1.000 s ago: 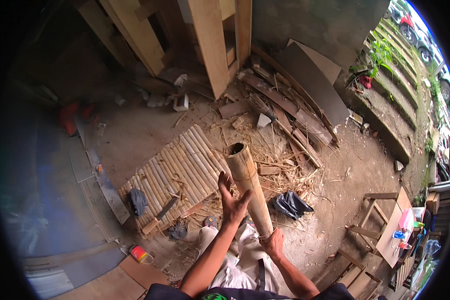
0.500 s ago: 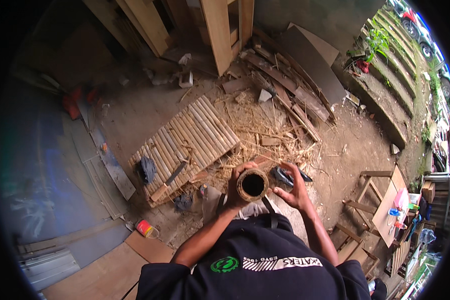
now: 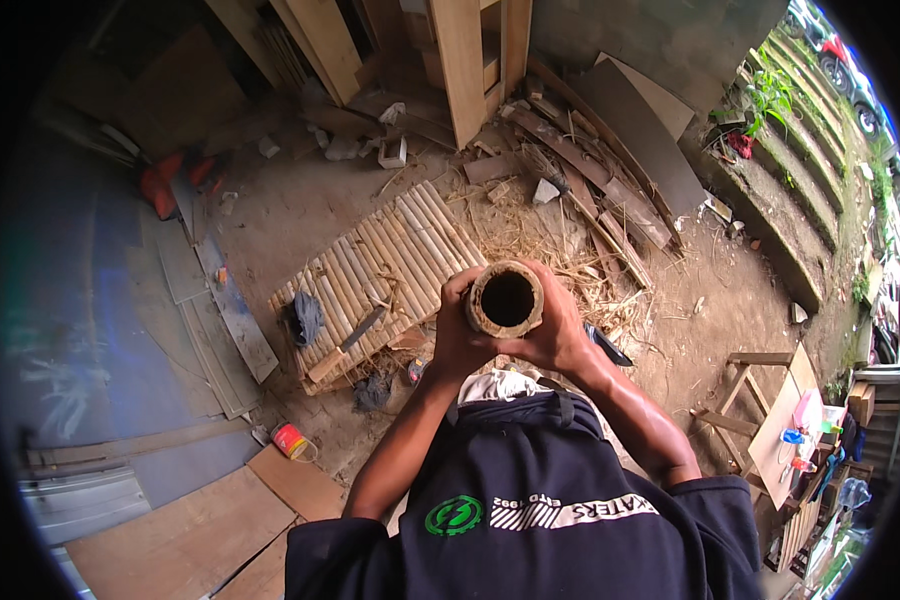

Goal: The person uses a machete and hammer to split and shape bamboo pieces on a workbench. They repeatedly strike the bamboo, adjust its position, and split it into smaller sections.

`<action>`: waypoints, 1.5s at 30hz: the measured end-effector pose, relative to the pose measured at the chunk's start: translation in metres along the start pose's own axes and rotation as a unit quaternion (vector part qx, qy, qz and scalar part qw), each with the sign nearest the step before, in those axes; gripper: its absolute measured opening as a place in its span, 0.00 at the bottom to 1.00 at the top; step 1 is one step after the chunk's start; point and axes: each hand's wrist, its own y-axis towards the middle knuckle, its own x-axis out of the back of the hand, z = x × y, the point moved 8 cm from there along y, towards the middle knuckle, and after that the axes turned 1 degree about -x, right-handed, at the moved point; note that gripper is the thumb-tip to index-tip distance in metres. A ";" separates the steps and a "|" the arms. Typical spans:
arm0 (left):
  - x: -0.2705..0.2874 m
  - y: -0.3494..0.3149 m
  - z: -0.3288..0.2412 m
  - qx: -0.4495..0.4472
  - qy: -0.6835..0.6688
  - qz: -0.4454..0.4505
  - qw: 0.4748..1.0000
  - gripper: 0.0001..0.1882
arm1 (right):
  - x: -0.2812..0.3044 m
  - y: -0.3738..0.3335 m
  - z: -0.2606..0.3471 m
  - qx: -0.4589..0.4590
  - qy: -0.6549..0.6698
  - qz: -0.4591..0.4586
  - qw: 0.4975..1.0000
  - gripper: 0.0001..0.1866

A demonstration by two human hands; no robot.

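**Bamboo tube held end-on between two hands**

Bamboo fills the middle of the view: a thick hollow tube (image 3: pixel 506 299) held upright in front of the person's chest, its open end facing the camera. The rim is pale tan, rough and slightly frayed, and the bore is a dark round hole. The left hand (image 3: pixel 457 330) wraps the tube's left side with fingers curled tight against it; the right hand (image 3: pixel 558 325) closes around the right side the same way, so both palms press on the wall just below the rim.

Only the top rim shows; the tube's length is hidden behind the hands and its own end, and how far down it reaches cannot be told. A dark blade-like object (image 3: pixel 604 345) pokes out past the right wrist, mostly covered. Below the tube lie a mat of split bamboo slats (image 3: pixel 390 265) and loose shavings (image 3: pixel 540 240) on bare dirt.
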 end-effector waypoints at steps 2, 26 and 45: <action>0.003 -0.002 0.001 0.035 0.003 0.032 0.999 0.40 | 0.001 0.001 0.013 0.026 0.015 -0.010 0.999 0.50; -0.115 0.086 -0.038 0.078 -0.237 0.165 0.954 0.39 | 0.201 0.095 0.036 0.113 0.256 -0.125 0.952 0.30; 0.001 0.118 -0.053 0.035 -0.221 -0.007 0.975 0.32 | 0.022 -0.050 -0.079 -0.114 0.003 -0.108 0.988 0.14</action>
